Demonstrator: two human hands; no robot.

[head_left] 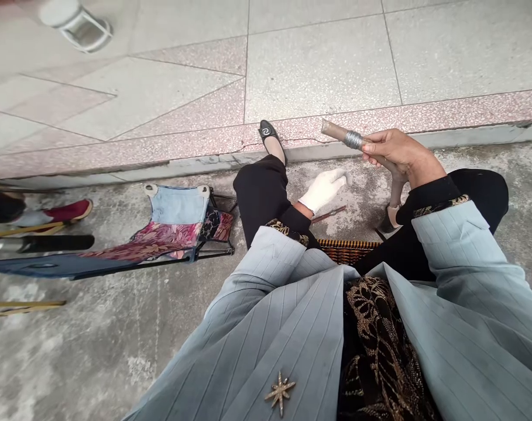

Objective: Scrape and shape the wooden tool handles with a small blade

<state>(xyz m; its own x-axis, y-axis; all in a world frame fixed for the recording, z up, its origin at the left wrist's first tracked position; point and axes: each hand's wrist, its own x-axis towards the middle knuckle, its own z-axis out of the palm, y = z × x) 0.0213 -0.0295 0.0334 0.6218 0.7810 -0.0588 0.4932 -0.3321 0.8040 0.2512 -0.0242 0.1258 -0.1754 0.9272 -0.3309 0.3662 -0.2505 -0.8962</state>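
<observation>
My right hand, bare, grips a brown stick out in front of my right knee. Silver wire is wound in a thick band around that stick, just beyond my fingertips. The stick slants, its far end pointing up and left. Between my knees is my left hand in a white glove, apart from the stick. Its fingers are drawn together toward the right; whether they pinch something thin cannot be made out. A thin reddish-brown rod shows just below the glove.
Under me is the edge of a woven seat. My shoe rests by the raised tiled step. To the left stand a folding chair and another person's red shoe. A white stool-like object stands at the upper left.
</observation>
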